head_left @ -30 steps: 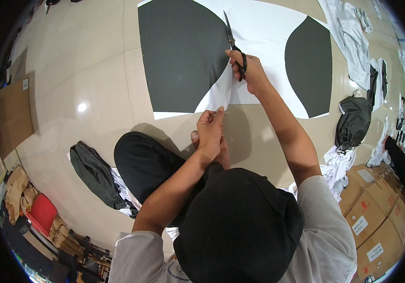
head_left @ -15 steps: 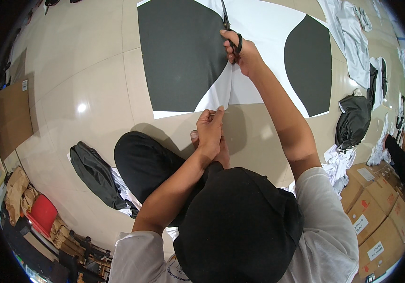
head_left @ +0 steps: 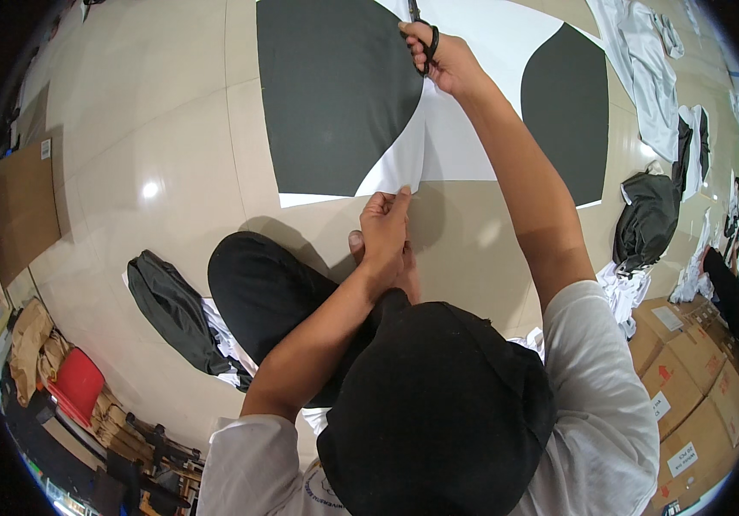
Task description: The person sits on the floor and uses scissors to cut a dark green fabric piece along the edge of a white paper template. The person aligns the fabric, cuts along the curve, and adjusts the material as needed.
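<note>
My left hand (head_left: 384, 228) pinches the near edge of the white strip (head_left: 398, 163) beside a curved dark grey panel (head_left: 326, 103) on a large white-and-dark sheet (head_left: 464, 138). My right hand (head_left: 443, 60) grips black-handled scissors (head_left: 417, 17) at the far part of the sheet, along the boundary between dark and white; the blade tips run near or past the top of the picture. A second curved dark panel (head_left: 563, 112) lies at the right of the sheet. My bare foot shows just beyond my left hand.
Grey-white cloths (head_left: 645, 69) and dark bundles (head_left: 645, 215) lie at the right; another bundle (head_left: 172, 310) by my left knee. Cardboard boxes (head_left: 688, 361) stand lower right, with a person's dark-clothed leg (head_left: 722, 292) nearby. Flat cardboard (head_left: 17, 198) and a red seat (head_left: 77, 387) are at the left.
My right hand has moved steadily upward with the scissors, away from me, along the curved boundary. My left hand still holds the strip's edge, slightly higher in the picture.
</note>
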`<state>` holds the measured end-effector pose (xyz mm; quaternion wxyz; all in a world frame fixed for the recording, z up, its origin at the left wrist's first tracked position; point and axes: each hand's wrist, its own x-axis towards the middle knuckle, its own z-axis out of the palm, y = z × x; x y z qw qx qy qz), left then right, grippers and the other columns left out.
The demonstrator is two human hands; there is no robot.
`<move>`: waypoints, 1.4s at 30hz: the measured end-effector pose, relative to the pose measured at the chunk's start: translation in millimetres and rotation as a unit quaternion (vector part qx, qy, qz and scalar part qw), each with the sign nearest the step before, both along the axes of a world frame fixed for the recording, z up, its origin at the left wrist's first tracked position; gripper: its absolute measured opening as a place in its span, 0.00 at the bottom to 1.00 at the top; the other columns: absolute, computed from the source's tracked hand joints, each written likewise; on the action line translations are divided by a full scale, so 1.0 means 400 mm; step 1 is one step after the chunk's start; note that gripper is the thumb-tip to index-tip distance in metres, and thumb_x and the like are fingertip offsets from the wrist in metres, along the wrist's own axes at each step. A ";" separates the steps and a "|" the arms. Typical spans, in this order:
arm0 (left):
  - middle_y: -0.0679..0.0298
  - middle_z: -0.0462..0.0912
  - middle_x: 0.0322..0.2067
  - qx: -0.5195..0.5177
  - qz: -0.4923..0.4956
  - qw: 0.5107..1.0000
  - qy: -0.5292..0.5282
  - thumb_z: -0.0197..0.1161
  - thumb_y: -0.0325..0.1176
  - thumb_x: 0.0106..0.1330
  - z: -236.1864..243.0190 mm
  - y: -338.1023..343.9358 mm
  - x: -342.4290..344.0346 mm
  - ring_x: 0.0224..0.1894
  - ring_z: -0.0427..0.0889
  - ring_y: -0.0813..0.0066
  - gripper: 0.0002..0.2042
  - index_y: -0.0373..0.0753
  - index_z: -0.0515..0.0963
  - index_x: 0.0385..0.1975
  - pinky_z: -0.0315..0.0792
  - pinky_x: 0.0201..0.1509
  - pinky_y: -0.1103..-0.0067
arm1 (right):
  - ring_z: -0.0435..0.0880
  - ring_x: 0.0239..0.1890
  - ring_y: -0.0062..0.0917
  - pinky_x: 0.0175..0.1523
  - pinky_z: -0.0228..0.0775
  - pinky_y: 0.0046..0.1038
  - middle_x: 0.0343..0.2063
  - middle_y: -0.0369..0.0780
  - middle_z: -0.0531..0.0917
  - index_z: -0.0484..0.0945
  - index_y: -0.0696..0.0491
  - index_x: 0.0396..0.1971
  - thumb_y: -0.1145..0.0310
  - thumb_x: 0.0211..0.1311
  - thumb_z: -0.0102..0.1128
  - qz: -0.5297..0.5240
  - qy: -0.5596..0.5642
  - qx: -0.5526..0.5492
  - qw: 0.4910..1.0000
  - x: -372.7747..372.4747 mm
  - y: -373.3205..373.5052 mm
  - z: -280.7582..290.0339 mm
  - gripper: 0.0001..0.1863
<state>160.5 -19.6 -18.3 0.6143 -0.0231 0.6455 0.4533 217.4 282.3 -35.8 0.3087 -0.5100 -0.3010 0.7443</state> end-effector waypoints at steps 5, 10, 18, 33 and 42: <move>0.76 0.69 0.21 0.003 0.028 0.999 -0.016 0.70 0.42 0.78 -0.007 -0.002 -0.018 0.19 0.64 0.88 0.14 0.44 0.75 0.32 0.58 0.21 0.84 | 0.75 0.20 0.18 0.30 0.71 0.22 0.21 0.32 0.80 0.83 0.54 0.26 0.56 0.62 0.81 -0.007 0.031 0.019 0.999 0.017 -0.026 0.007 0.18; 0.73 0.72 0.23 -0.027 0.137 0.989 -0.042 0.64 0.38 0.80 0.045 0.031 -0.064 0.20 0.66 0.85 0.12 0.45 0.70 0.33 0.61 0.24 0.82 | 0.79 0.20 0.26 0.31 0.74 0.31 0.18 0.38 0.82 0.83 0.56 0.21 0.48 0.63 0.79 0.088 -0.254 0.106 0.957 0.210 -0.253 0.041 0.26; 0.70 0.74 0.31 -0.063 0.062 0.991 -0.104 0.64 0.40 0.80 0.081 -0.037 0.026 0.28 0.71 0.78 0.10 0.43 0.74 0.40 0.67 0.32 0.77 | 0.70 0.19 0.28 0.27 0.67 0.38 0.14 0.44 0.76 0.78 0.59 0.21 0.47 0.59 0.82 0.069 -0.580 0.169 0.794 0.620 -0.853 0.104 0.30; 0.59 0.86 0.58 0.101 -0.567 0.817 -0.038 0.65 0.42 0.78 0.150 0.116 0.254 0.55 0.84 0.66 0.20 0.39 0.77 0.63 0.79 0.51 0.69 | 0.83 0.28 0.41 0.37 0.75 0.42 0.25 0.44 0.82 0.77 0.56 0.21 0.62 0.47 0.89 -0.027 -0.637 0.035 0.770 0.851 -1.297 0.065 0.23; 0.38 0.51 0.82 0.330 -0.609 0.507 0.514 0.65 0.52 0.76 0.052 0.337 0.364 0.84 0.43 0.31 0.42 0.30 0.59 0.80 0.41 0.86 0.46 | 0.90 0.42 0.47 0.48 0.83 0.47 0.35 0.47 0.89 0.87 0.52 0.32 0.69 0.55 0.69 0.037 -0.658 0.042 0.751 0.776 -1.222 0.156 0.06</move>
